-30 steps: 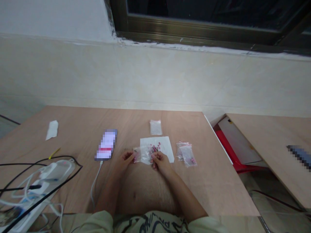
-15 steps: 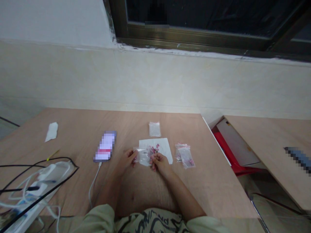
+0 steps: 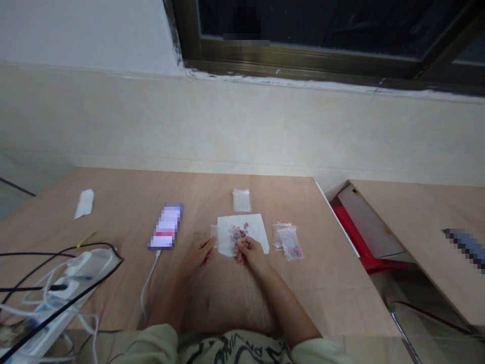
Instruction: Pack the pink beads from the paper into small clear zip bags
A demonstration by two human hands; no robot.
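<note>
A clear plastic zip bag point(image 3: 214, 235) stretches between my hands, over the left part of a white sheet of paper point(image 3: 257, 230). My left hand point(image 3: 202, 253) pinches its left edge. Closed at the bag's right side is my right hand point(image 3: 249, 248), its fingertips pinched by the paper's front edge. Small pink-red pieces point(image 3: 246, 225) lie on the paper just beyond the right fingers; some look hazy through the plastic. The bag's outline is faint, and what the right fingertips cover is hidden.
Right of the paper lie zip bags holding pink pieces point(image 3: 290, 240). Behind it is a stack of clear bags point(image 3: 241, 200). A phone point(image 3: 165, 226) on a cable lies left. A power strip point(image 3: 87, 268) with tangled cords fills the front left. A white scrap point(image 3: 84, 203) lies far left.
The left hand has turned slightly, and the bag between the hands now looks flatter and clearer, with less glare. The right hand stays in nearly the same place. The view has tilted slightly.
</note>
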